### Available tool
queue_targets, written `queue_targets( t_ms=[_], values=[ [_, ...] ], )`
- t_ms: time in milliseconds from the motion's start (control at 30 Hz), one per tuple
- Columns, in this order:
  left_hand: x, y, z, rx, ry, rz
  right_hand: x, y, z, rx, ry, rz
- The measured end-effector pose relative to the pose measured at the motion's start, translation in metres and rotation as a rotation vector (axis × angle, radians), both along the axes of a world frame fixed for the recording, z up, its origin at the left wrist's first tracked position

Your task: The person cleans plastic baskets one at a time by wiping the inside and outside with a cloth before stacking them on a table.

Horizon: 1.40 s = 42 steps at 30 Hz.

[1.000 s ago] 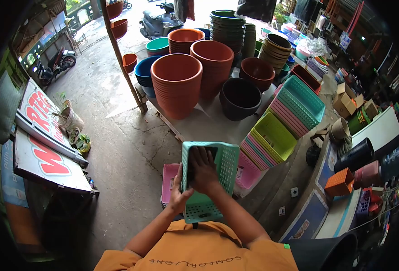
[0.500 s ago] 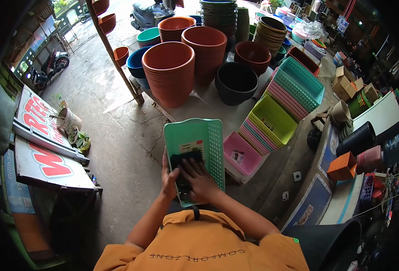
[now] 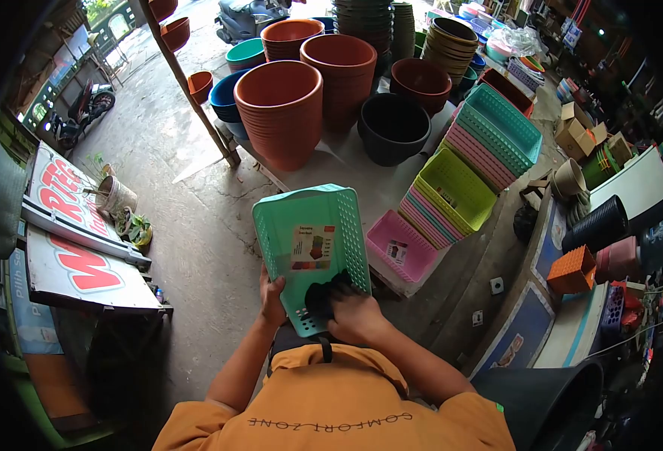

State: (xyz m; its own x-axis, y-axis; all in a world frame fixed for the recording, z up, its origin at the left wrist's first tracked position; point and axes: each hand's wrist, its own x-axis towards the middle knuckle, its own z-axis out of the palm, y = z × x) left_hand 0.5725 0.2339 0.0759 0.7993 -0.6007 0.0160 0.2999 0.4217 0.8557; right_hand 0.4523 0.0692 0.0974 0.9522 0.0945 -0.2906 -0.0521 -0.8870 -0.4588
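A mint-green plastic basket (image 3: 275, 225) with a perforated side is tilted up in front of my body. My left hand (image 3: 273, 299) grips its left edge, thumb over the rim and the other fingers hidden underneath. A black cloth (image 3: 320, 299) is bunched in my right hand (image 3: 355, 314), pressed inside the basket near its lower right side. A printed label (image 3: 312, 246) shows on the basket's inner bottom, uncovered by the cloth.
Ahead, a low table (image 3: 339, 177) bears stacked terracotta pots (image 3: 280, 124) and a black pot (image 3: 394, 128). Nested lime-green baskets (image 3: 455, 192) and a pink basket (image 3: 400, 244) line its right side. A signboard (image 3: 83, 263) stands left; a large dark bin (image 3: 542, 398) is at lower right.
My right hand has drawn the cloth down from the label toward the near end and bunched it up. The basket has shifted slightly left and up, and its label is now exposed.
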Motion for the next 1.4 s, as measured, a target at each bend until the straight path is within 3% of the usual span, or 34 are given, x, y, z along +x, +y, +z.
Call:
queue_targets(
  t_ms=[133, 200, 233, 300, 333, 400, 533, 600, 700, 733, 767, 833, 900, 967, 1033, 1100, 1133, 1167, 1233, 1267, 1300, 1367, 1400],
  values=[
    [-0.007, 0.0, -0.01, -0.08, 0.019, 0.093, 0.003, 0.02, 0.003, -0.071, 0.049, -0.087],
    [-0.011, -0.005, -0.01, -0.105, -0.017, 0.125, 0.001, 0.029, -0.008, -0.053, -0.213, -0.112],
    [-0.013, -0.008, -0.009, -0.117, 0.001, 0.152, 0.003, 0.032, -0.007, -0.056, -0.215, -0.109],
    [-0.017, -0.009, -0.012, -0.129, 0.014, 0.187, 0.009, 0.04, -0.002, 0.494, -0.154, -0.182],
    [-0.021, -0.009, -0.019, -0.092, -0.003, 0.224, 0.009, 0.047, -0.007, 0.495, -0.158, -0.175],
    [-0.033, -0.015, -0.005, 0.064, -0.034, 0.281, 0.003, 0.06, -0.021, 1.23, 0.388, -0.68],
    [-0.037, -0.024, -0.012, 0.048, -0.029, 0.296, 0.002, 0.068, 0.011, 1.374, 0.196, -0.74],
    [-0.04, -0.023, -0.016, 0.143, 0.023, 0.253, 0.009, 0.069, 0.016, 1.411, -0.048, -0.771],
    [-0.038, -0.025, -0.03, 0.143, 0.103, 0.211, 0.022, 0.053, 0.021, 1.394, 0.101, -0.861],
    [-0.039, -0.033, -0.005, 0.092, 0.002, 0.227, 0.028, 0.042, -0.002, 1.51, 0.143, -0.738],
    [-0.037, -0.032, -0.013, 0.086, -0.001, 0.226, 0.026, 0.033, -0.022, 1.506, 0.138, -0.735],
    [-0.033, -0.024, -0.034, 0.216, -0.302, 0.141, 0.042, 0.015, -0.006, 2.077, 0.361, -0.797],
    [-0.037, -0.018, -0.047, 0.227, -0.291, 0.119, 0.047, 0.004, 0.009, 2.023, 0.325, -0.862],
    [-0.039, -0.013, -0.057, 0.495, -0.496, 0.086, 0.051, -0.012, 0.025, 2.177, 0.198, -0.886],
    [-0.037, -0.01, -0.058, 0.518, -0.524, 0.104, 0.045, -0.017, 0.037, 2.115, 0.175, -0.921],
    [-0.032, -0.008, -0.057, 0.544, -0.44, 0.105, 0.032, -0.021, 0.051, 2.139, 0.016, -0.966],
    [-0.03, -0.007, -0.055, 0.553, -0.336, 0.123, 0.025, -0.026, 0.055, 2.214, -0.057, -0.856],
    [-0.028, -0.007, -0.058, 0.543, -0.333, 0.136, 0.016, -0.036, 0.048, 2.202, -0.051, -0.846],
    [-0.023, -0.01, -0.073, 0.332, -0.065, 0.128, 0.002, -0.057, 0.033, 0.512, -0.797, -0.255],
    [-0.021, -0.01, -0.078, 0.317, -0.055, 0.13, 0.011, -0.039, 0.075, 1.107, -0.332, -0.725],
    [-0.021, -0.014, -0.07, 0.307, -0.058, 0.133, 0.023, -0.037, 0.087, 1.1, -0.338, -0.719],
    [-0.023, -0.019, -0.034, 0.206, 0.019, 0.111, 0.037, -0.038, 0.101, 0.098, -0.73, 0.006],
    [-0.025, -0.021, -0.016, 0.197, 0.01, 0.109, 0.043, -0.044, 0.085, -0.158, -0.656, 0.181]
  ],
)
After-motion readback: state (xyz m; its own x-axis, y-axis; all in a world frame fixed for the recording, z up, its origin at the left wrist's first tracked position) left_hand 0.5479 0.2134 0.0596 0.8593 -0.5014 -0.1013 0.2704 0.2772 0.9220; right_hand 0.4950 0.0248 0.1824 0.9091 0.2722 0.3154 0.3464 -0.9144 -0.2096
